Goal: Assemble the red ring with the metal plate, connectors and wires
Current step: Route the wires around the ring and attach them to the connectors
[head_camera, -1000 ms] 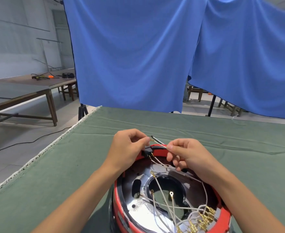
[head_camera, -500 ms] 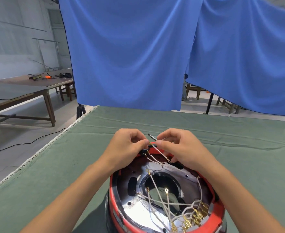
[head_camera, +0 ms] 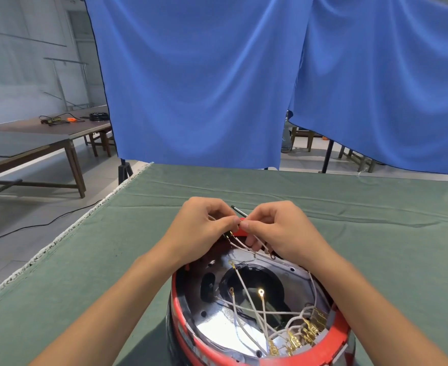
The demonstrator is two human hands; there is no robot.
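Note:
The red ring (head_camera: 320, 356) stands on the green table at the bottom centre, with a shiny metal plate (head_camera: 219, 324) set inside it. White wires (head_camera: 246, 291) with gold ring terminals cross the plate's middle opening. A cluster of gold connectors (head_camera: 301, 334) sits at the ring's near right. Over the ring's far edge, my left hand (head_camera: 201, 228) and my right hand (head_camera: 275, 228) meet fingertip to fingertip, each pinching thin white wire ends. A thin dark rod (head_camera: 238, 211) pokes out behind my fingers.
The green cloth table (head_camera: 363, 247) stretches ahead and to both sides. Blue curtains (head_camera: 204, 83) hang behind it. Wooden tables (head_camera: 46, 138) with cables stand at the far left. The table's left edge (head_camera: 67, 236) drops to the floor.
My right hand has moved left to meet my left hand over the ring's far edge. The view has shifted slightly down and closer.

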